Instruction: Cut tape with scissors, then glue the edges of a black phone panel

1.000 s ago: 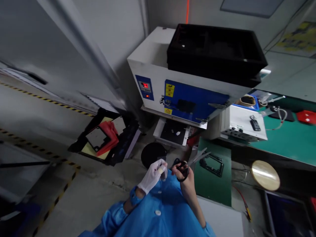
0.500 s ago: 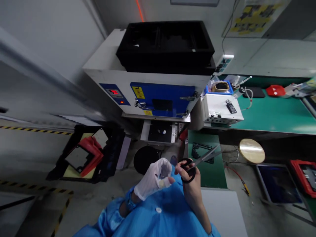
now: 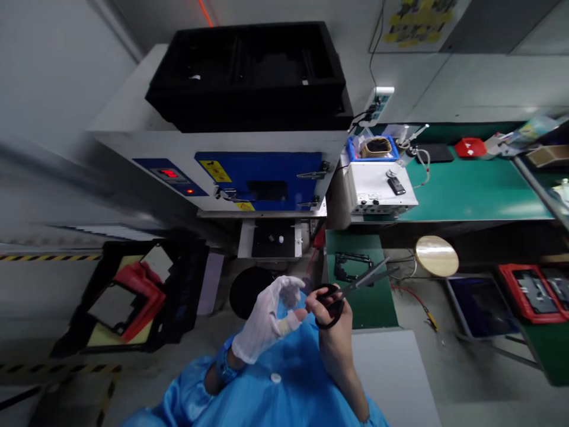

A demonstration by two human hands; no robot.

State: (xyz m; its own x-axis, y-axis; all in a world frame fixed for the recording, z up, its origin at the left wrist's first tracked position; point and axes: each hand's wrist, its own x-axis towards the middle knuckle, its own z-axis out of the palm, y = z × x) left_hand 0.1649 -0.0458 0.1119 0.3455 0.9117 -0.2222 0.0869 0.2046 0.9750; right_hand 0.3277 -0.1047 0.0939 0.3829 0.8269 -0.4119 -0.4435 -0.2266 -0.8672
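My right hand (image 3: 336,329) is bare and grips a pair of scissors (image 3: 329,305) by the black handles. The metal blades point up and to the right, slightly apart, over a small green table. On that table lies a black frame-like part (image 3: 352,267), partly behind the blades. My left hand (image 3: 265,320) wears a white glove, with the thumb tip bare. Its fingers are curved and stand apart from the thumb, and I make out nothing held between them. The left thumb tip is close to the fingers of my right hand.
Ahead stands an oven (image 3: 267,178) with a blue door and a black foam tray (image 3: 249,101) on top. Below it, a drawer (image 3: 244,240) is pulled out. A black bin (image 3: 186,314) with red-framed parts is at left. Round stools (image 3: 437,256) and a green bench (image 3: 480,198) are around.
My view has turned a little to the right, so the oven sits further left. The fingers and thumb of my left hand have spread further apart. My right hand still holds the scissors.
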